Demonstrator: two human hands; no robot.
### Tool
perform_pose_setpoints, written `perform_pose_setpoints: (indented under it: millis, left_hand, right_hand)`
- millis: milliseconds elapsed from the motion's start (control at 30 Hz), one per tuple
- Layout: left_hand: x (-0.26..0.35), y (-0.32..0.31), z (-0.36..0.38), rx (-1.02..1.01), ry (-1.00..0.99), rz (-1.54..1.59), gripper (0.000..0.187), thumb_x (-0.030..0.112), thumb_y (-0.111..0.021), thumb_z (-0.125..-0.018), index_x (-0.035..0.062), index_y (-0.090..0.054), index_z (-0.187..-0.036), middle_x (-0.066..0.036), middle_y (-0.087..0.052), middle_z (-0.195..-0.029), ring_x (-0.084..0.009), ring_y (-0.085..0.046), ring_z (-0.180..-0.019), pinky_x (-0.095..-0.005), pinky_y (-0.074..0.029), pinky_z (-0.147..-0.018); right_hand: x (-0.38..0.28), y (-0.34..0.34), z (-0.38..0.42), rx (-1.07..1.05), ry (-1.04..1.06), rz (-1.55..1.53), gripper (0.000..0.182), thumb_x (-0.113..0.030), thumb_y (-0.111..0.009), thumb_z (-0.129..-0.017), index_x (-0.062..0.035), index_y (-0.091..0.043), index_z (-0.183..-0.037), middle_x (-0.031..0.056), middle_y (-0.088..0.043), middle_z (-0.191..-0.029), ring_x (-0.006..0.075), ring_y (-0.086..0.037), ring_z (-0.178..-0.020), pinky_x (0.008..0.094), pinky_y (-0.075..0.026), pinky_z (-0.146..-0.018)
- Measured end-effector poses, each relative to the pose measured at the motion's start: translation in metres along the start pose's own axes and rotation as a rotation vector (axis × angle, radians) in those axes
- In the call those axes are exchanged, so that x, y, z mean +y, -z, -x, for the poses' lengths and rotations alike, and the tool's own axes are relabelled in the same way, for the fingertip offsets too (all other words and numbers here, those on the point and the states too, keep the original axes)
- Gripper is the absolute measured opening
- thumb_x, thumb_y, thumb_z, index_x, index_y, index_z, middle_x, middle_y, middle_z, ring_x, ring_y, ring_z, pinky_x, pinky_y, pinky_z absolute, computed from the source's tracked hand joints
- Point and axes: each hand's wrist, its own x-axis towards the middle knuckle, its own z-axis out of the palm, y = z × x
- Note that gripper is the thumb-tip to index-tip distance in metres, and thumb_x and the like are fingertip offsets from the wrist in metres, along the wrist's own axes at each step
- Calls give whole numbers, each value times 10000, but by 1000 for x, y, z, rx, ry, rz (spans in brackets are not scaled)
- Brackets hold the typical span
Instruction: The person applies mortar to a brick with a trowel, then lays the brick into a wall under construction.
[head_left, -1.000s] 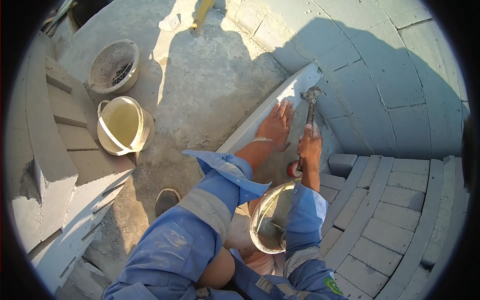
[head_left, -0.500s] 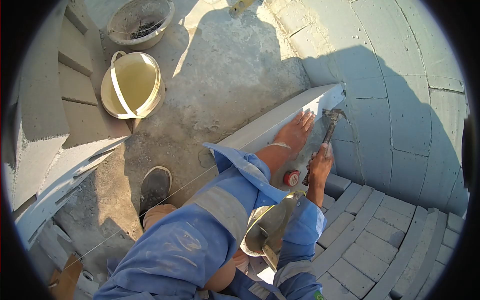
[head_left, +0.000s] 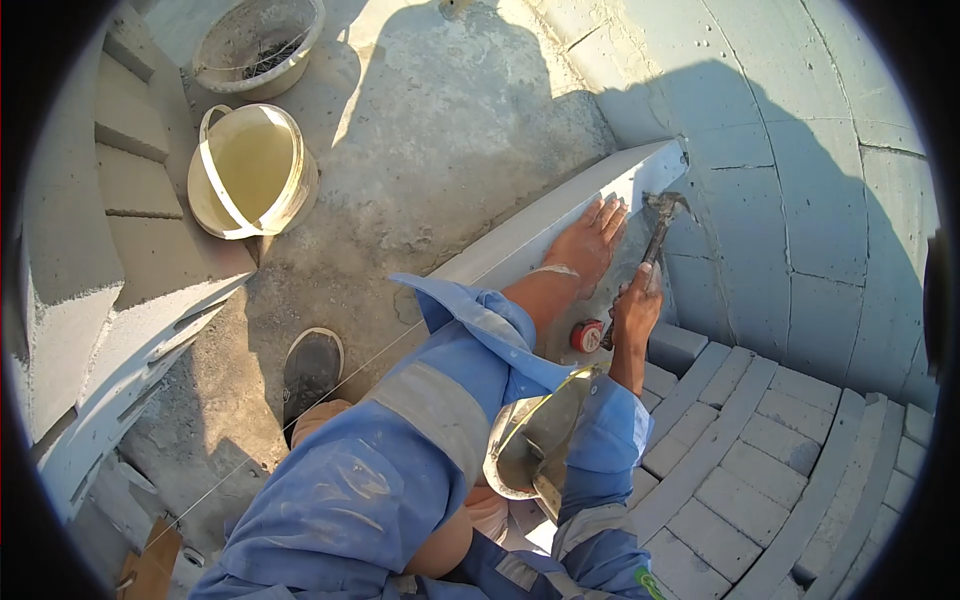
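Note:
My left hand [head_left: 588,245] lies with spread fingers on the side of a long pale block [head_left: 510,232], near its far end. My right hand [head_left: 636,308] is wrapped round the handle of a hammer [head_left: 657,232], whose head is up beside the block's far end, close to the wall. Just left of my right hand, a red tape measure [head_left: 587,336] rests by the block. A thin string [head_left: 385,350] runs across below my left arm's sleeve.
A pale bucket [head_left: 252,170] and a round tub [head_left: 262,50] stand at the upper left. Block walls rise on the left [head_left: 140,180] and right [head_left: 800,200]. Stacked blocks [head_left: 765,445] fill the lower right. A shoe [head_left: 312,372] and a metal container [head_left: 525,440] are below.
The view has shifted slightly. Both hands stay in nearly the same places, my left on the block and my right round the hammer.

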Motion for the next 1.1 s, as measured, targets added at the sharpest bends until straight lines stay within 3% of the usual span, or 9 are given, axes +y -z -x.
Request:
perform_pose_setpoints:
  millis: [200,600,667,700,767,800,867,900,1100]
  left_hand:
    - [0,0,-1,6,23,8,853,308,-591,-843,-25,-221,-1536,-173,-169,-1627,-293,-120,-1519,-429,-84,-1234]
    - [1,-1,-1,-15,2,-15,773,289,-523,-903,-13,-213,-1543,-157,-166,-1631,-287,-117,-1519,-426,-88,-1232]
    - [2,-4,-3,-2,21,-66,763,294,-508,-912,-13,-209,-1544,-156,-164,-1631,-291,-113,-1519,-427,-85,-1233]
    - [3,-11,-5,-3,11,-69,763,294,-508,-912,-13,-209,-1544,-156,-164,-1631,-291,-113,-1519,-427,-85,-1233]
    - [6,-26,-12,92,43,-47,771,291,-508,-906,-26,-204,-1540,-166,-164,-1628,-298,-110,-1519,-434,-90,-1234]
    - [6,-22,-11,92,19,-51,771,291,-508,-906,-26,-204,-1540,-166,-164,-1628,-298,-110,-1519,-434,-90,-1234]
    - [4,-9,-4,44,25,-14,779,293,-510,-899,-41,-205,-1533,-181,-175,-1622,-307,-121,-1516,-435,-100,-1233]
    - [4,-8,-4,36,18,-17,803,295,-534,-882,-52,-205,-1528,-191,-184,-1618,-311,-135,-1513,-434,-101,-1232]
    - [3,-12,-6,61,22,-5,842,307,-591,-860,-34,-216,-1532,-186,-184,-1620,-313,-141,-1512,-438,-114,-1228]
  right_hand:
    - [-5,0,4,-12,-7,-27,520,-451,-371,-1040,23,-578,-1091,112,-516,-673,234,-527,-604,400,-438,-606]
    - [-12,-8,12,6,-65,-203,470,-415,-418,-1041,9,-568,-1175,22,-477,-619,119,-457,-525,309,-379,-469]
    - [-12,-11,12,25,-101,-240,410,-422,-465,-1028,-66,-495,-826,16,-463,-609,105,-441,-457,273,-381,-401]
    - [-9,-13,11,32,-108,-244,410,-422,-465,-1028,-66,-495,-826,16,-463,-609,105,-441,-457,273,-381,-401]
    - [-3,-15,10,25,-86,-221,435,-414,-437,-1038,-12,-587,-1112,30,-495,-655,112,-438,-503,304,-364,-440]
    - [-5,-15,10,44,-100,-227,435,-414,-437,-1038,-12,-587,-1112,30,-495,-655,112,-438,-503,304,-364,-440]
    - [-19,-14,15,29,-321,-507,360,-421,-477,-1025,-71,-554,-993,12,-484,-659,97,-426,-483,263,-356,-412]
    - [-31,-9,18,-7,-426,-718,348,-407,-444,-1038,-88,-554,-1123,2,-462,-678,91,-407,-502,255,-346,-428]
    - [36,-19,-73,-161,-742,-1443,366,-369,-336,-1059,-61,-532,-1067,-15,-418,-662,90,-402,-509,243,-355,-434]
